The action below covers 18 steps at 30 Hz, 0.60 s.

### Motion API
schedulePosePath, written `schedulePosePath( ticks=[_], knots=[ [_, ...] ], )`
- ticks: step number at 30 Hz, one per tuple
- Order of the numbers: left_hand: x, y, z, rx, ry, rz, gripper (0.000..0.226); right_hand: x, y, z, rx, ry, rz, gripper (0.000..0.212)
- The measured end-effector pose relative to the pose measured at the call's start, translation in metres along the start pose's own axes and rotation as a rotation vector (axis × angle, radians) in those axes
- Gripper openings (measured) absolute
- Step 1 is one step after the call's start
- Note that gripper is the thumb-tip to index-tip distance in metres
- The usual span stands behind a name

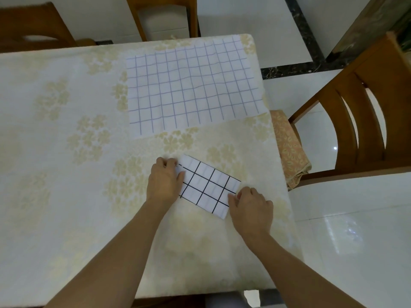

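Lying diagonally on cream floral worktop (66, 134), near right: folded white cloth with black grid lines (209, 185). Left hand (165, 181) gripping its far-left end, thumb resting on top. Right hand (251, 207) pinching its near-right end. Large white cloth with purple grid (191, 85) lying flat, far right, well apart.

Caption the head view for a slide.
Left hand and right hand hold the ends of a folded black-grid cloth on a floral tablecloth; a larger purple-grid cloth lies spread beyond.
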<state>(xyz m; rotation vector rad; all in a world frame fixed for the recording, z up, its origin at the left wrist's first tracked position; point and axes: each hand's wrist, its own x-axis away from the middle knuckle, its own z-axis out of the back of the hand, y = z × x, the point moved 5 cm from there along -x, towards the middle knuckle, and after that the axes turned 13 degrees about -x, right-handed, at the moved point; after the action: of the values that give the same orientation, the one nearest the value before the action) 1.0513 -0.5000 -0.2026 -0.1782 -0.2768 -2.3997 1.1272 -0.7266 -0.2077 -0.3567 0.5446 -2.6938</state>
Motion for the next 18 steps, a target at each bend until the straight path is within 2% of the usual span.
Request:
schedulePosePath(
  ticks=[10, 15, 18],
  knots=[
    [-0.007, 0.003, 0.005, 0.065, -0.076, 0.164, 0.028, 0.005, -0.018, -0.011, -0.201, -0.095, -0.324, 0.037],
    [-0.008, 0.004, 0.001, 0.090, -0.125, 0.210, 0.027, 0.002, -0.017, -0.015, -0.322, -0.113, -0.398, 0.033],
    [-0.009, 0.001, -0.003, 0.119, -0.171, 0.223, 0.026, -0.002, -0.018, -0.014, -0.437, -0.071, -0.400, 0.026]
  ],
)
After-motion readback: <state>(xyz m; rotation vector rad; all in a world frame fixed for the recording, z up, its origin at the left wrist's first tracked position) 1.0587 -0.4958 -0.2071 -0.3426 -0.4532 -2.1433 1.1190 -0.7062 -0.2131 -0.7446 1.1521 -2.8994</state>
